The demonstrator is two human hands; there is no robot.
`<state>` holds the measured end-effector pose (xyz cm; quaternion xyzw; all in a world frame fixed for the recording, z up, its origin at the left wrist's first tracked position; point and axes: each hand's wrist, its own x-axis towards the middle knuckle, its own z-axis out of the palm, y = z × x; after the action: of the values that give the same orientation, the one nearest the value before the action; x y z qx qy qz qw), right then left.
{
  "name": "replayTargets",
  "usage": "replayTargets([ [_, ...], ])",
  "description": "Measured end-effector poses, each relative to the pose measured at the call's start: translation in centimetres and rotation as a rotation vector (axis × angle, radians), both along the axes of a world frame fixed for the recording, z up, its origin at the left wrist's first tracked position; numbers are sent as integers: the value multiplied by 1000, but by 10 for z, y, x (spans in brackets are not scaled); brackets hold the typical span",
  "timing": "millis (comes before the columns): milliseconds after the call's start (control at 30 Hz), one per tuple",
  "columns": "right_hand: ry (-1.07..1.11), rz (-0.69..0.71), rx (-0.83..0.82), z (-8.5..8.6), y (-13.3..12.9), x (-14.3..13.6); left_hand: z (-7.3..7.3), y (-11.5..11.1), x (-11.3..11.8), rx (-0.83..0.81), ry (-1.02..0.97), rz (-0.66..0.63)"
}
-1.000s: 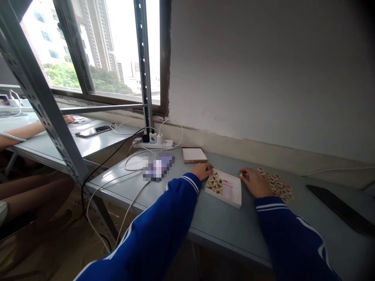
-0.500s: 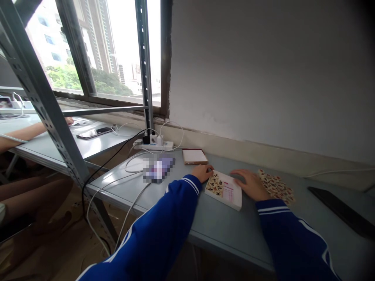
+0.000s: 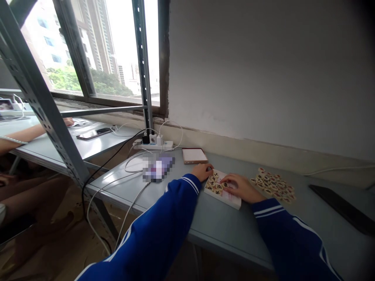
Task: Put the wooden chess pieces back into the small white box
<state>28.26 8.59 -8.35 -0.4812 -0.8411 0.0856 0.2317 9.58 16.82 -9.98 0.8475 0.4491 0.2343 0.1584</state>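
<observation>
A shallow white box [image 3: 233, 200] lies on the grey desk in front of me, holding several small light-coloured character tiles [image 3: 211, 188] with black Chinese characters in its left part. My left hand [image 3: 202, 171] is curled at the box's far left corner, gripping its edge. Over the middle of the box is my right hand [image 3: 238, 188], its thumb and index finger closing at a tile beside the others. Its remaining fingers are partly hidden. Right of this hand spreads a loose heap of similar tiles [image 3: 277, 186].
Behind my left hand sits a brown-edged tray [image 3: 195, 156]. Left of it are a blurred phone [image 3: 159, 168], white cables and a power strip [image 3: 158, 146]. A dark flat object [image 3: 341, 208] lies at the right. Another person's arm [image 3: 26, 134] rests on the neighbouring desk.
My right hand has moved left from the box's right edge onto the tiles inside, uncovering more of the heap. My left hand has stayed at the corner.
</observation>
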Motion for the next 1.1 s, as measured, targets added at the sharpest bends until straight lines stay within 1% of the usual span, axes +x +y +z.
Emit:
replayTargets([
  [67, 53, -26, 22, 1, 1, 0, -1, 0, 0, 5, 1, 3],
  [133, 102, -87, 66, 2, 3, 3, -1, 1, 0, 12, 3, 8],
  [200, 138, -159, 133, 2, 6, 8, -2, 1, 0, 18, 5, 12],
  [300, 144, -310, 218, 0, 12, 20, -1, 1, 0, 11, 9, 9],
  [367, 118, -420, 209, -4, 15, 28, 0, 0, -1, 2, 8, 6],
  [433, 76, -515, 154, -7, 16, 35, 0, -1, -1, -7, 7, 1],
  [533, -23, -602, 76, -11, 16, 42, 0, 0, -1, -13, 8, 1],
  [600, -104, -614, 79, -12, 15, 45, -1, 0, -1, -11, 16, 1],
  [767, -272, -594, 173, -10, 13, 50, 0, 0, -1, -22, 28, 6],
  [833, -295, -590, 177, -9, 12, 49, 1, 0, -1, -23, 22, 2],
  [967, -303, -554, 115, -8, 11, 47, -1, 1, -1, -12, 14, -1],
  [1033, -312, -549, 108, -11, 13, 48, -2, 1, -1, -10, 12, -1],
  [1100, -318, -546, 135, -16, 16, 52, -2, 1, -1, -9, 10, -1],
])
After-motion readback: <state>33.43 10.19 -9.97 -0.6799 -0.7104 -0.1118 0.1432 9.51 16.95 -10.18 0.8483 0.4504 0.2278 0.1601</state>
